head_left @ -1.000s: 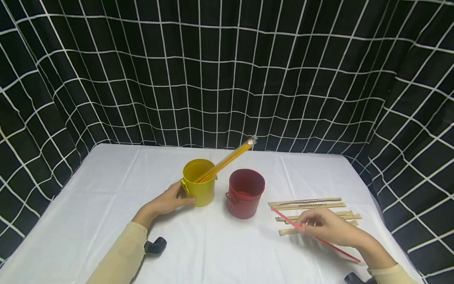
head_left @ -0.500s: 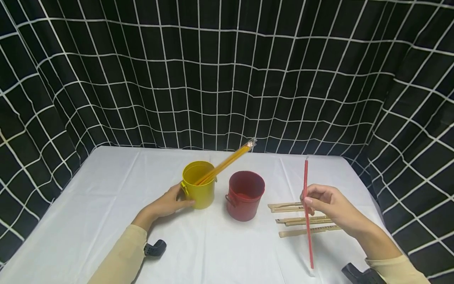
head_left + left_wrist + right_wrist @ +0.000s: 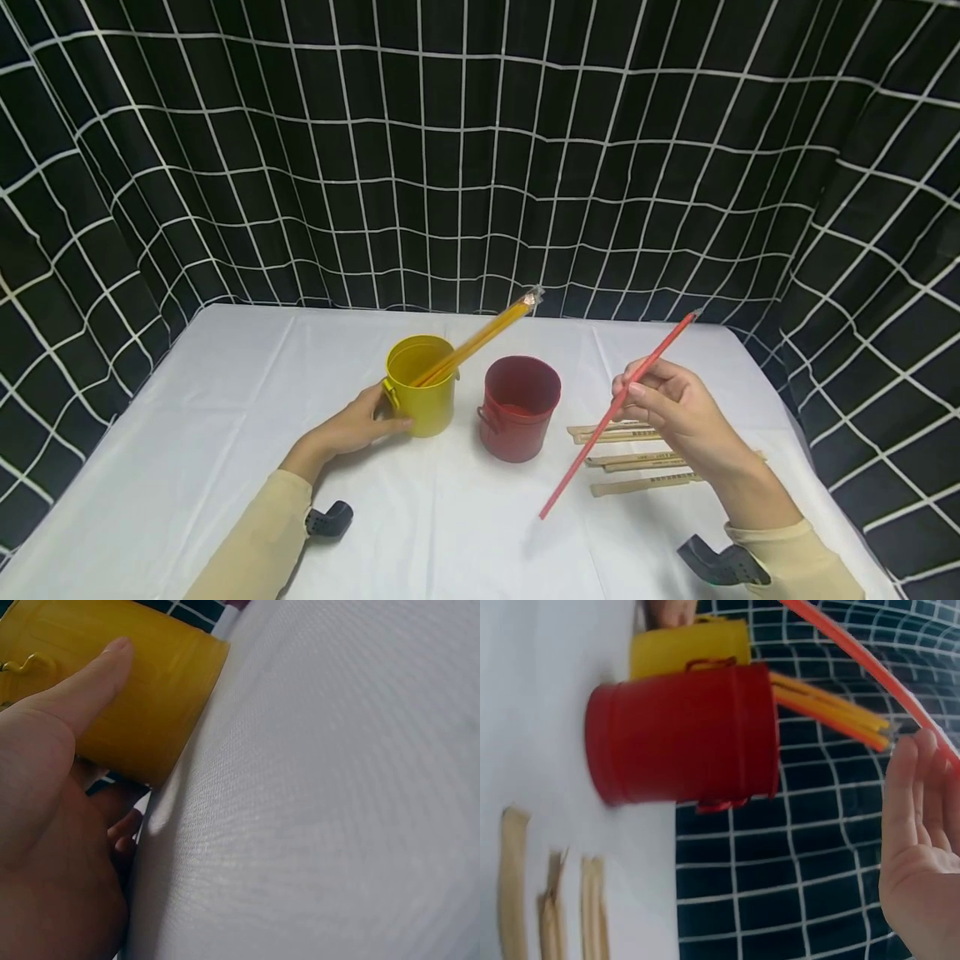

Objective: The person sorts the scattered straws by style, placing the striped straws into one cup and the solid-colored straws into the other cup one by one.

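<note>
My left hand (image 3: 358, 427) holds the yellow bucket (image 3: 433, 414) at its left side. In the left wrist view the thumb lies along the bucket's wall, and the other fingers are partly hidden behind it. Several yellow straws (image 3: 483, 339), wrapped at their upper ends in clear film, lean out of that bucket. Above the table at the right, my right hand (image 3: 682, 417) pinches a long red straw (image 3: 577, 460), which slants with its lower end toward me. To the left of this hand stands a red bucket (image 3: 517, 437); its visible inside holds nothing.
Several slim, tan paper-wrapped sticks (image 3: 645, 461) lie in rows beneath the right hand. White cloth (image 3: 360, 550) covers the table. A black curtain with a white grid (image 3: 480, 167) rises behind the table and at both sides.
My right hand has lifted the red straw off the table area, raised it and turned it, its lower end swinging left. The left hand and both buckets have stayed in place.
</note>
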`<action>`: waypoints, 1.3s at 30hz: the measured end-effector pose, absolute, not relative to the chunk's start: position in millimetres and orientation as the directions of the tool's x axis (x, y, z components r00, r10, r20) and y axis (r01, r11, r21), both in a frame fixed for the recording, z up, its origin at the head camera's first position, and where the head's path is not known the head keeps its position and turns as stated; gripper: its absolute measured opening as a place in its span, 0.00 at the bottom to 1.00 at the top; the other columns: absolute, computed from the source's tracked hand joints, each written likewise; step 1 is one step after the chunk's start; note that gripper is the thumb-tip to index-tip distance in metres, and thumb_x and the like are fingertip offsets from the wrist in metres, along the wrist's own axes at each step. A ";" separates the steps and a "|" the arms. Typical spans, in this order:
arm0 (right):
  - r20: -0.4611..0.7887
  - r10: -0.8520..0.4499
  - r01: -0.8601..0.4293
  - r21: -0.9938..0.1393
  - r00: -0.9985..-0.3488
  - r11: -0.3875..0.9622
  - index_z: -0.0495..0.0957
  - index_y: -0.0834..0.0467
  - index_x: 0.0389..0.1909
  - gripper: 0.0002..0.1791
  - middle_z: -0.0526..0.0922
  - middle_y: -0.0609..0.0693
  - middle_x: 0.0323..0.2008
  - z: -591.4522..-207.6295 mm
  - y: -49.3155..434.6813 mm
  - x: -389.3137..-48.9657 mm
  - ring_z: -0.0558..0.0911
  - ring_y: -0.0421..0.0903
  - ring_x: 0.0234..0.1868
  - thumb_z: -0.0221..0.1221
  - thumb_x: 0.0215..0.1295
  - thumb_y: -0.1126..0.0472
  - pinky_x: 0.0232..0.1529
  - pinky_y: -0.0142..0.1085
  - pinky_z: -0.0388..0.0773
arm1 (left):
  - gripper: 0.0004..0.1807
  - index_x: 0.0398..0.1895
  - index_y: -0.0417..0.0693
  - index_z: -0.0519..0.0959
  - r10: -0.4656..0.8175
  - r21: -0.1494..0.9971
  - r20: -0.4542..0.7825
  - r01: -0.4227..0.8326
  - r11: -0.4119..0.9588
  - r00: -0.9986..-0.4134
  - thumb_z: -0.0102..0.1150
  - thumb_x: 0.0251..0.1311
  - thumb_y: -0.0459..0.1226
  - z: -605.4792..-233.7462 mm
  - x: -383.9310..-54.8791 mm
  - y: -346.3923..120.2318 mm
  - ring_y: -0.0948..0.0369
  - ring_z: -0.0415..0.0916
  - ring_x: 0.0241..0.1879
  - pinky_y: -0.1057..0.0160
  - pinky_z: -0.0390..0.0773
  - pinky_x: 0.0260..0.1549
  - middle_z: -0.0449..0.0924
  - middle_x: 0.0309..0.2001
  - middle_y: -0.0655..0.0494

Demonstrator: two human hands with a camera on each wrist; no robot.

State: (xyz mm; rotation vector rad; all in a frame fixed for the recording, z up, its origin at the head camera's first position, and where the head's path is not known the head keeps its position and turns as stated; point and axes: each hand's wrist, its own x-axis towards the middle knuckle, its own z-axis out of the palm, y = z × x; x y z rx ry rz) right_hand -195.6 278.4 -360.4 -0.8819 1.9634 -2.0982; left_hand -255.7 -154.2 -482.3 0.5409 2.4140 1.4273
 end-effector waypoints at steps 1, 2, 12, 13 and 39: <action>0.328 -0.464 -0.292 -0.945 -0.823 -0.148 0.76 0.59 0.49 0.16 0.86 0.44 0.41 -358.6 275.4 -195.5 0.87 0.37 0.43 0.44 0.72 0.78 0.48 0.35 0.88 | 0.50 0.82 0.52 0.48 0.456 0.881 -0.053 0.173 0.440 -0.889 0.66 0.64 0.49 -481.8 -255.6 -153.9 0.44 0.38 0.83 0.36 0.40 0.79 0.45 0.83 0.49; 0.338 -0.452 -0.301 -0.941 -0.826 -0.153 0.76 0.59 0.49 0.17 0.86 0.44 0.41 -356.8 272.2 -195.3 0.87 0.37 0.43 0.45 0.72 0.78 0.48 0.35 0.88 | 0.50 0.82 0.52 0.48 0.455 0.881 -0.055 0.171 0.440 -0.889 0.66 0.64 0.49 -481.4 -255.5 -153.7 0.44 0.38 0.83 0.36 0.40 0.79 0.45 0.83 0.49; 0.471 -0.302 -0.445 -0.882 -0.829 -0.153 0.80 0.57 0.46 0.18 0.87 0.45 0.39 -339.4 242.2 -191.9 0.88 0.39 0.40 0.50 0.69 0.79 0.43 0.37 0.89 | 0.50 0.82 0.53 0.47 0.455 0.872 -0.048 0.185 0.453 -0.889 0.65 0.64 0.50 -478.3 -253.3 -152.3 0.44 0.39 0.82 0.36 0.40 0.79 0.46 0.83 0.49; 0.477 -0.293 -0.452 -0.879 -0.828 -0.152 0.81 0.57 0.46 0.18 0.88 0.45 0.39 -338.3 239.9 -191.8 0.87 0.39 0.40 0.50 0.69 0.79 0.42 0.37 0.90 | 0.50 0.82 0.53 0.47 0.459 0.875 -0.047 0.186 0.448 -0.887 0.65 0.65 0.49 -478.0 -253.0 -152.4 0.45 0.39 0.82 0.36 0.40 0.79 0.46 0.83 0.49; 0.663 -0.174 -0.628 -0.746 -0.728 -0.220 0.84 0.58 0.43 0.13 0.90 0.46 0.40 -315.7 183.8 -196.4 0.88 0.41 0.42 0.61 0.65 0.76 0.41 0.36 0.89 | 0.51 0.83 0.51 0.45 0.459 0.876 -0.066 0.169 0.452 -0.886 0.64 0.65 0.50 -477.0 -253.1 -153.8 0.44 0.39 0.82 0.37 0.41 0.79 0.45 0.83 0.47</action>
